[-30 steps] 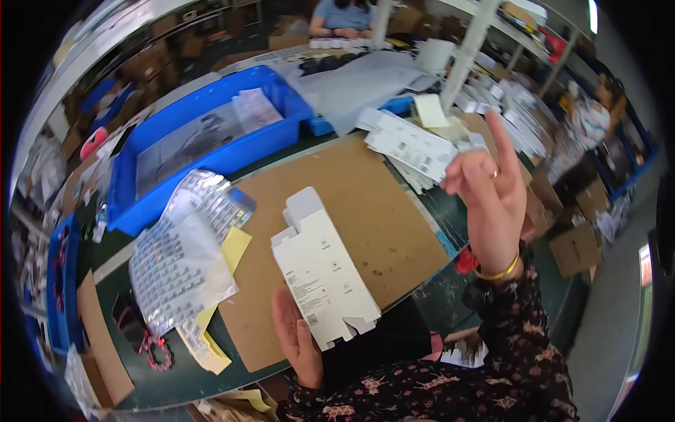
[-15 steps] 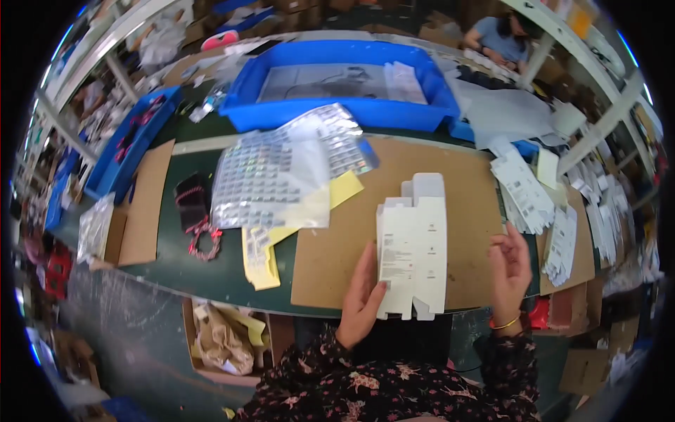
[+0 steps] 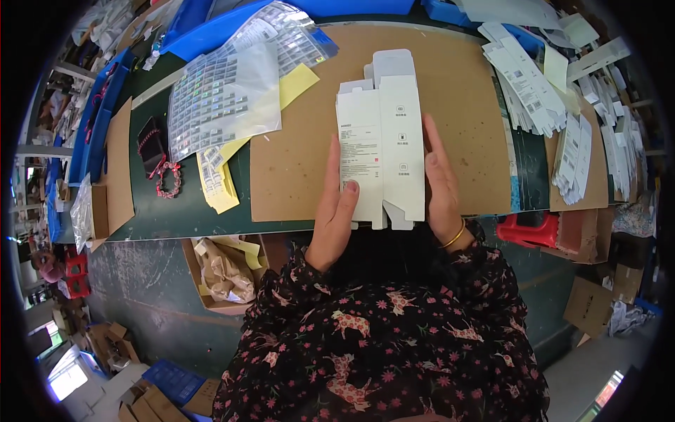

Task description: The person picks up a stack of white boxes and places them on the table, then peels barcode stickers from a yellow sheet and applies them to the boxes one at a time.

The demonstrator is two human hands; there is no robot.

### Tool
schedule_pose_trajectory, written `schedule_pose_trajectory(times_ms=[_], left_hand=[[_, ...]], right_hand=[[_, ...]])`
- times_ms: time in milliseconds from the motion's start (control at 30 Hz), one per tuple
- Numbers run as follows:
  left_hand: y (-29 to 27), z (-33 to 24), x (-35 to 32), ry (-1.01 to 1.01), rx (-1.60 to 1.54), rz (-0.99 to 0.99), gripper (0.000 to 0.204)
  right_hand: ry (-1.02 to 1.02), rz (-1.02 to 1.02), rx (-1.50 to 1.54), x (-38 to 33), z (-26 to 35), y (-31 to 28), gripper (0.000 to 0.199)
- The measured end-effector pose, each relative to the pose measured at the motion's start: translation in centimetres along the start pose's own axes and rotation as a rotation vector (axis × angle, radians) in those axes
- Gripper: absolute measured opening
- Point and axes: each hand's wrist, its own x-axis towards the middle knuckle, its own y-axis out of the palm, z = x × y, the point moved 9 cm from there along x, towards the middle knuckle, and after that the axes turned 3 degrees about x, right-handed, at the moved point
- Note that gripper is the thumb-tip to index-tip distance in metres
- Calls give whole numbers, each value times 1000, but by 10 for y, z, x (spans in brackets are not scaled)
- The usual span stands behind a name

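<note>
Landmark: the brown board lying on the dark green surface.

Surroundings:
- Left of the board, partly overlapping its upper left corner: clear sheets of small labels, with yellow paper beneath them.
- Further left of the board: a dark pouch and a beaded bracelet.
- Right of the board: stacks of flat white cartons, fanned out toward the surface edge.
- Above the board: a blue bin.
- Below the board, under the surface edge: an open box of crumpled paper.
- Nothing lies between the hands and the carton.

Change from the earlier frames:
- One second ago the right hand was raised clear of the board. It now lies against the carton.
- The carton lay slanted across the board. It now stands square to the board's near edge.
- The view has shifted, so the board fills the upper centre.

Carton and hands:
- The flat white carton lies on the board's lower middle, its tabs overhanging the near edge.
- The left hand lies flat, fingers extended along the carton's left edge, thumb on its face.
- The right hand lies flat, fingers extended along the right edge.
- Both hands are open and press the carton from its sides; neither is closed around it.
</note>
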Motion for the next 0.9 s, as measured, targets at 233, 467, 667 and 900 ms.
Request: schedule_pose_trajectory(times_ms=[233,467,667,900], left_hand=[[-2,11,-4,50,266,-6,77],[-47,-20,-11,51,585,-3,64],[-180,-79,-35,166,1215,-368,23],[-259,-68,-38,-154,1340,-443,21]], right_hand=[[87,-18,152,2,-6,17,59],[22,-70,84,3,-15,-17,53],[-28,-225,-99,-13,-22,-60,35],[68,-304,-36,-18,-45,-70,26]])
